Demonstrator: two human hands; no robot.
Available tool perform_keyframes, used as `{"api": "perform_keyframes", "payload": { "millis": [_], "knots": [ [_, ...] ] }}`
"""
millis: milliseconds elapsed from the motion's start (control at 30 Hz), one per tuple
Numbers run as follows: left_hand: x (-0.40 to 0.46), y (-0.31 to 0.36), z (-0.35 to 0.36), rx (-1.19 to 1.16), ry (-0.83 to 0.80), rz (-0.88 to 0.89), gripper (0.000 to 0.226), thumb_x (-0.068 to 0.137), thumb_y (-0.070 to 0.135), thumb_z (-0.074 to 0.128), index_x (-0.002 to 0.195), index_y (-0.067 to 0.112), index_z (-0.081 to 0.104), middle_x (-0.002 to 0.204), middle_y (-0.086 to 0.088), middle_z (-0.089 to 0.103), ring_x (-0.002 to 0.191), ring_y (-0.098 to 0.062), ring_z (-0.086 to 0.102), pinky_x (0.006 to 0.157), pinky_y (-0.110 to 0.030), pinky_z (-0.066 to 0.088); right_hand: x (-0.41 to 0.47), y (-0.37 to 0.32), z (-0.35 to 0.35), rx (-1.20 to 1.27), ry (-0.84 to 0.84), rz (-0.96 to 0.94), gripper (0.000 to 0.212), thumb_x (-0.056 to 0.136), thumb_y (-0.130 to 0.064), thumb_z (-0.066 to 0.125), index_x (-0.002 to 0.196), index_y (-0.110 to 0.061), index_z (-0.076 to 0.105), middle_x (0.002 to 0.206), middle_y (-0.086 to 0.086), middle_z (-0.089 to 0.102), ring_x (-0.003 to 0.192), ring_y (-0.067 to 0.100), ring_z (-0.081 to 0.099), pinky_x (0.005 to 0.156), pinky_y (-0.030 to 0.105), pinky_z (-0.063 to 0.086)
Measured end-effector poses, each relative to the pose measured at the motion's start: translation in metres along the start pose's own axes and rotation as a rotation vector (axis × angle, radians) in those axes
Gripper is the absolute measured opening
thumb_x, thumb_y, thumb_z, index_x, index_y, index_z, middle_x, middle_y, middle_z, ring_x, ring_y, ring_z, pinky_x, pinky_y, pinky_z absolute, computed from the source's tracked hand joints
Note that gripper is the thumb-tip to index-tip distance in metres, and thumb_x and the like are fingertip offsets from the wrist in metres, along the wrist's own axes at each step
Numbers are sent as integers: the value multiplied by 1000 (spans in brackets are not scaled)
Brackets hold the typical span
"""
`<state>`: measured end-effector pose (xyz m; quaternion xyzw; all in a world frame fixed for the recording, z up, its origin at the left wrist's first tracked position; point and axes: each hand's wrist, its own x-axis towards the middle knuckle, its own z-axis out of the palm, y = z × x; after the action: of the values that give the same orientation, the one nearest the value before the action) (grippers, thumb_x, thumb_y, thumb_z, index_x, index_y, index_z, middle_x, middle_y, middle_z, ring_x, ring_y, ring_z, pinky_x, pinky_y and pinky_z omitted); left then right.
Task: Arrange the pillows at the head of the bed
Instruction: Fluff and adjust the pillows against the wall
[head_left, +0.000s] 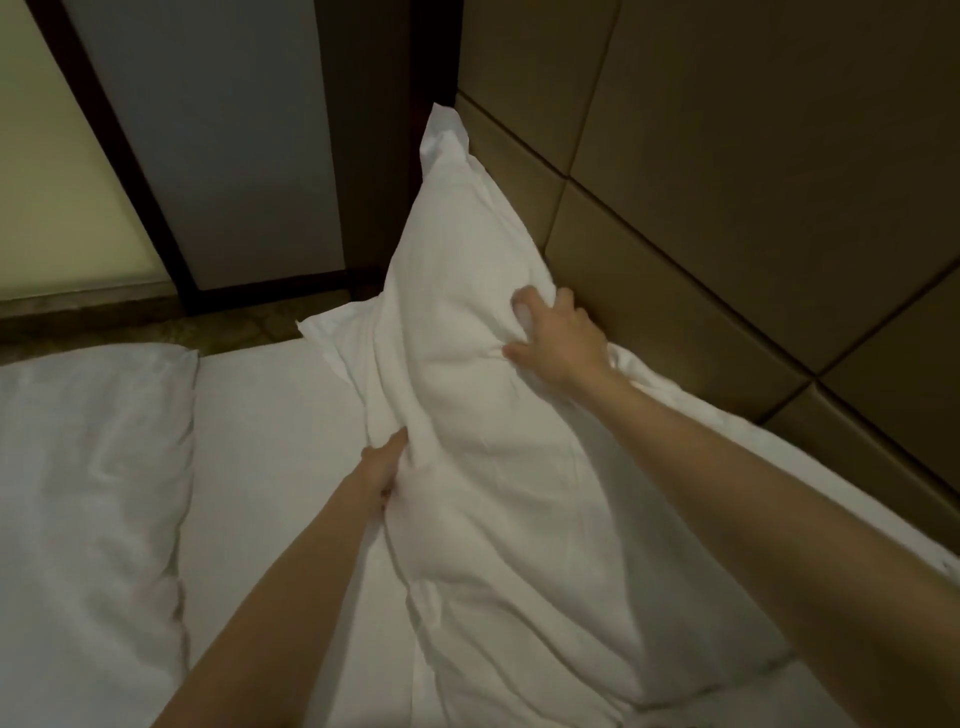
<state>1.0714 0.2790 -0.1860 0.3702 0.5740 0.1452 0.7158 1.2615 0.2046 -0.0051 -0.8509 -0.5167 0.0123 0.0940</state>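
Note:
A large white pillow (467, 291) leans upright against the padded tan headboard (727, 218), its top corner pointing up. My right hand (556, 338) grips the fabric on its upper right face, fingers dug into the cloth. My left hand (384, 467) clutches the pillow's lower left edge, its fingers partly hidden under the folds. Another white pillow or bedding layer (691, 410) shows just behind my right forearm, along the headboard. The white sheet of the bed (270, 426) lies beneath.
A folded white duvet (88, 467) covers the left part of the bed. Beyond the bed's far edge stand a dark-framed frosted panel (208, 156) and a strip of patterned floor (234, 327). The headboard fills the right side.

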Motion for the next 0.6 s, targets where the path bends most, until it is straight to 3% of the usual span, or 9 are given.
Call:
{"api": "perform_keyframes", "payload": {
  "millis": [100, 167, 300, 400, 467, 533, 600],
  "knots": [
    [-4, 1, 15, -180, -137, -50, 67, 88, 47, 58, 139, 4, 46, 139, -14, 53, 125, -33, 53, 96, -40, 46, -6, 1, 10, 24, 65, -45, 23, 85, -24, 61, 100, -18, 44, 113, 12, 46, 93, 34, 49, 74, 39, 35],
    [-11, 6, 20, -141, -159, -62, 47, 94, 27, 56, 132, -1, 51, 134, -18, 57, 118, -32, 56, 93, -40, 46, -6, 1, 9, 81, 109, -126, 18, 82, -7, 56, 85, -18, 42, 106, 12, 51, 91, 33, 48, 72, 38, 33],
    [-18, 22, 22, -108, -35, 29, 36, 89, -9, 44, 124, -13, 51, 105, -19, 62, 105, -36, 58, 88, -42, 47, -5, -4, -5, 161, 214, -315, 18, 66, 12, 51, 70, -6, 50, 86, 20, 54, 82, 36, 52, 65, 37, 33],
    [-19, 35, 24, -305, 159, 162, 29, 79, -16, 46, 101, -10, 63, 86, -14, 59, 86, -31, 58, 78, -40, 48, 4, -17, -34, 85, 304, -447, 11, 66, 13, 49, 67, 3, 54, 81, 22, 55, 76, 36, 52, 61, 37, 34],
    [-19, 45, 24, -406, 123, 235, 17, 81, -12, 53, 86, -1, 65, 78, -13, 59, 74, -27, 57, 72, -39, 51, 12, -24, -54, 28, 371, -506, 12, 67, 11, 47, 67, 1, 53, 82, 21, 56, 76, 34, 51, 60, 35, 29],
    [-15, 62, 21, -394, 79, 306, 18, 88, 2, 59, 105, 1, 64, 90, -14, 63, 77, -29, 59, 74, -39, 51, 21, -28, -72, -25, 429, -489, 13, 71, 10, 45, 74, 0, 53, 91, 21, 56, 81, 35, 51, 61, 36, 29],
    [-6, 76, 18, -307, 78, 332, 37, 94, 10, 55, 130, 1, 52, 114, -14, 62, 100, -32, 61, 89, -42, 51, 28, -29, -83, -83, 440, -368, 13, 81, 4, 44, 90, 0, 53, 104, 21, 53, 86, 36, 52, 60, 37, 30]
  ]
}}
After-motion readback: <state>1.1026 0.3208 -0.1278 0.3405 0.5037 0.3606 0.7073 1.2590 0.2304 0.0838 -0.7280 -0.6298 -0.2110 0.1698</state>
